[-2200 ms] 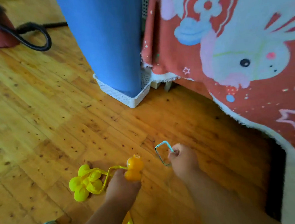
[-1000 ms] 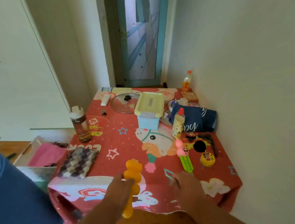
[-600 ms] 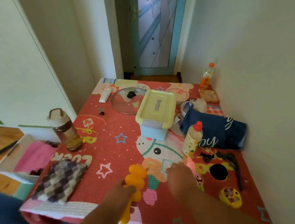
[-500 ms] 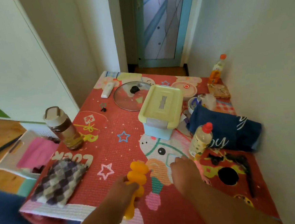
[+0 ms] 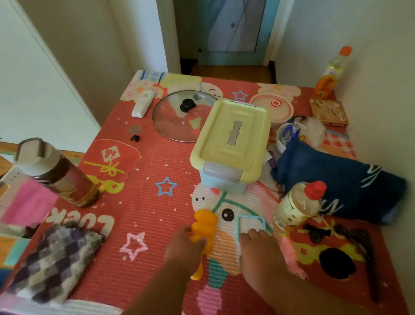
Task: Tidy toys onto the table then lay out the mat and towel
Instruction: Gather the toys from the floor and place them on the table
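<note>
L hand (image 5: pixel 184 248) is curled tight round an orange toy (image 5: pixel 203 228); the toy's bumpy top pokes up at 12 o'clock from the fist, its thin end sticks out below. R hand (image 5: pixel 258 247) lies knuckles-up on the bench (image 5: pixel 156 211), w/ fingertips (image 5: pixel 253 233) touching the near edge of a teal frame toy (image 5: pixel 251 222). Can't tell if they pinch it or just press on it. The frame lies flat on the red mat cover, just beside the orange toy at its 3 o'clock. At 2 o'clock from R hand stands a clear bottle w/ red cap (image 5: pixel 299 206), near a dark blue cloth (image 5: pixel 337 179). At 12 o'clock sits a box w/ yellow lid (image 5: pixel 232 140), a glass pot lid (image 5: pixel 183 115) behind it. At 9 o'clock from L hand lies a checked towel (image 5: pixel 50 261), a brown bottle (image 5: pixel 56 173) beyond it.
</note>
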